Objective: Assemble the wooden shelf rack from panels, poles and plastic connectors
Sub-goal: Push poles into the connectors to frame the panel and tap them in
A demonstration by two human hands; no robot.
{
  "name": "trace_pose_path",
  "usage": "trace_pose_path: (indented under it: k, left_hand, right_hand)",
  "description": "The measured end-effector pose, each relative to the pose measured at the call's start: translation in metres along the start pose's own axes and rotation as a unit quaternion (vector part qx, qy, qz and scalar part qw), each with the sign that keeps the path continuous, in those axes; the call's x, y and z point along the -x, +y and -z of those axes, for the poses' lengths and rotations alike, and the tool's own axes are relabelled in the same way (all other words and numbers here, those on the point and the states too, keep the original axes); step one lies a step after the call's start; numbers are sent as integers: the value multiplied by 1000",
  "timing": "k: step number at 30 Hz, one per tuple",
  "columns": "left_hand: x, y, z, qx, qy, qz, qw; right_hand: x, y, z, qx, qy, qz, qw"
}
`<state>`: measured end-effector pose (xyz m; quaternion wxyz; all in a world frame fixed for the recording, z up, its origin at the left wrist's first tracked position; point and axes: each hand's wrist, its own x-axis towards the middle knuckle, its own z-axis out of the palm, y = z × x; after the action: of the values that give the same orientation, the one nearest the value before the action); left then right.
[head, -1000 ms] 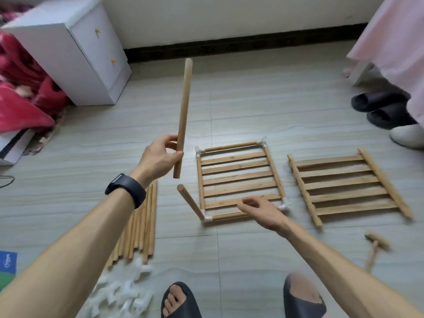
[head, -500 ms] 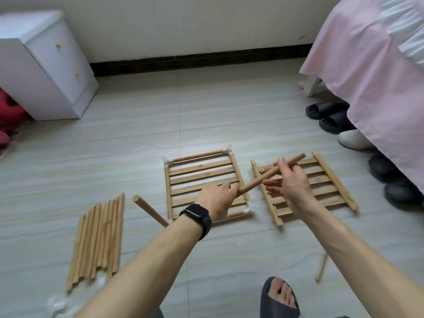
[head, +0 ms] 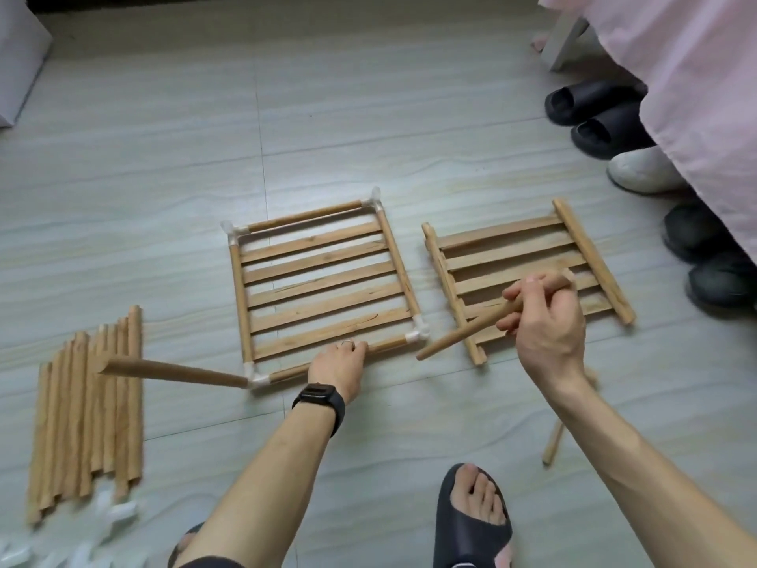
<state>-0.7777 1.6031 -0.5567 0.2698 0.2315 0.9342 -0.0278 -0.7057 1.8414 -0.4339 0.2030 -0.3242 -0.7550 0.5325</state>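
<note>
The right hand (head: 549,325) grips a pole (head: 463,334), its low tip just beside the frame's (head: 295,343) near-right connector (head: 418,334); the left hand (head: 338,364) holds the front rail. The pole is tilted: pushed in askew, it may jam, pry the connector off, or jolt the leaning pole (head: 172,373) loose

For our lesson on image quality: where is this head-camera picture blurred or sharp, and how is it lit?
Head view: soft, even light with faint shadows; the loose plastic connectors at bottom left are smeared; the framed panel is crisp; the pole in the right hand is slightly soft.
</note>
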Motion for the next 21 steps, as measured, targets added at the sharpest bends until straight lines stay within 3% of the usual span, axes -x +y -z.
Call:
trace_pose_path:
  k: [9, 21]
  left_hand:
    - [32, -11, -21, -67, 4, 3, 998]
    - [19, -3, -18, -96, -42, -47, 993]
  right_hand:
    - [24, -26, 13, 90, 0, 113, 990]
    - [54, -27, 3, 82, -16, 118, 989]
